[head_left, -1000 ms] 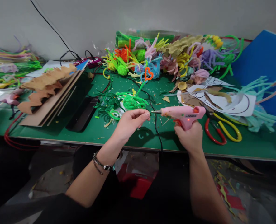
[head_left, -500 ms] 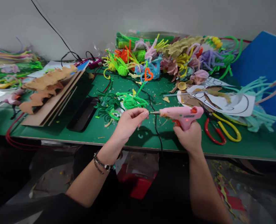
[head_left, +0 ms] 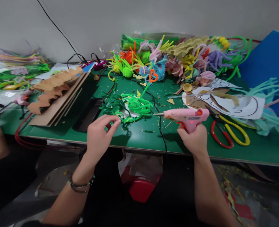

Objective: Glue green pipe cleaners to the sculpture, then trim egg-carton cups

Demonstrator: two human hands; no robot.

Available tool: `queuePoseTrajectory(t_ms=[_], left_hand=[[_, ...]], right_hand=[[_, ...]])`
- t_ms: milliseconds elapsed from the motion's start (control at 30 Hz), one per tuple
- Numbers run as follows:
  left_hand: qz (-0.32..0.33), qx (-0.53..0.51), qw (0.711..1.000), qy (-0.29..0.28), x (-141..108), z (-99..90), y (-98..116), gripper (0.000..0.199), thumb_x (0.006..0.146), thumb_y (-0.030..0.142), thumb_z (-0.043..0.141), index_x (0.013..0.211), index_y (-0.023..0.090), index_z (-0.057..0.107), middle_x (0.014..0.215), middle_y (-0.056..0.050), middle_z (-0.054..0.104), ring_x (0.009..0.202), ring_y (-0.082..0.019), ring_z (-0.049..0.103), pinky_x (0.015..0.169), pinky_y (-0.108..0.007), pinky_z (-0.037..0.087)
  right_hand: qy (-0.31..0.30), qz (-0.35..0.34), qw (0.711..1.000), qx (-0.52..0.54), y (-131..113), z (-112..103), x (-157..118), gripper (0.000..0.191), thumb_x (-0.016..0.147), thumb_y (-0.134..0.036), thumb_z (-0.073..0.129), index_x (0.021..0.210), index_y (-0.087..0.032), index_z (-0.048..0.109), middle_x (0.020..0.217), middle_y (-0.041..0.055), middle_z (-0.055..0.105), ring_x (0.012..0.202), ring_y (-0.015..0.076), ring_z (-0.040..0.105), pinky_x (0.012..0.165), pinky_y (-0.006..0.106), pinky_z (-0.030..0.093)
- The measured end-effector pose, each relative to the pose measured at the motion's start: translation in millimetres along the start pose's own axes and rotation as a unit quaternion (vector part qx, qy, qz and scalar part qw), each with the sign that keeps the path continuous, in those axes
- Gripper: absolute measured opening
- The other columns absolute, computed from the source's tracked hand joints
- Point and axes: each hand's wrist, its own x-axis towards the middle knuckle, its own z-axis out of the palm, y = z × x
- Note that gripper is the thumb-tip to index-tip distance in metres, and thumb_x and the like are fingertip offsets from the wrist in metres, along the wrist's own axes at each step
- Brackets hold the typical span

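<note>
Right hand (head_left: 196,138): fingers clamped round the grip of one pink glue gun (head_left: 182,115), presumably to aim its nozzle inward. Left hand (head_left: 97,140): thumb and forefinger nearly together beside green pipe cleaners (head_left: 138,105); any pinched scrap cannot be told. On the tabletop (head_left: 139,140): one pair of scissors (head_left: 230,133), probably for easy reach; one orange heart (head_left: 150,76).

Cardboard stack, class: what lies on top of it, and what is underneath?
Jagged brown strips lie on the cardboard stack. The green table shows in front; whatever is directly underneath is covered.
</note>
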Motion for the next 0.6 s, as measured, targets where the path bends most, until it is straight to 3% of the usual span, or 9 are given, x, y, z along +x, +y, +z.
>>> queuePoseTrajectory(t_ms=[200, 400, 600], left_hand=[[0.071, 0.114, 0.991, -0.026, 4, 26.9, 1, 0.015, 0.082, 0.024, 0.05, 0.077, 0.019, 0.063, 0.076, -0.003, 0.064, 0.057, -0.012, 0.05, 0.058, -0.024, 0.037], [0.148, 0.28, 0.948, 0.006, 25, 49.9, 1, 0.017, 0.08, 0.023, 0.052, 0.072, 0.019, 0.066, 0.089, -0.01, 0.059, 0.077, -0.021, 0.05, 0.058, -0.029, 0.037], [0.171, 0.351, 0.92, -0.039, 31, 58.6, -5, 0.013, 0.079, 0.024, 0.056, 0.07, 0.02, 0.065, 0.097, -0.009, 0.059, 0.084, -0.024, 0.048, 0.064, -0.034, 0.04]], right_hand=[[0.008, -0.003, 1.0, 0.001, -2, 0, 0, 0.019, 0.048, -0.034, 0.051, 0.05, -0.023, 0.037, 0.042, -0.0043, 0.039, 0.039, 0.0092, 0.035, 0.038, 0.025, 0.032], [0.008, 0.001, 1.0, 0.007, -3, -1, -1, 0.017, 0.048, -0.033, 0.051, 0.05, -0.022, 0.038, 0.041, -0.0041, 0.039, 0.038, 0.009, 0.035, 0.037, 0.025, 0.032], [0.008, -0.002, 1.0, 0.015, 0, -1, -1, 0.017, 0.048, -0.033, 0.051, 0.049, -0.022, 0.037, 0.039, -0.0047, 0.039, 0.036, 0.0086, 0.035, 0.036, 0.024, 0.031]])
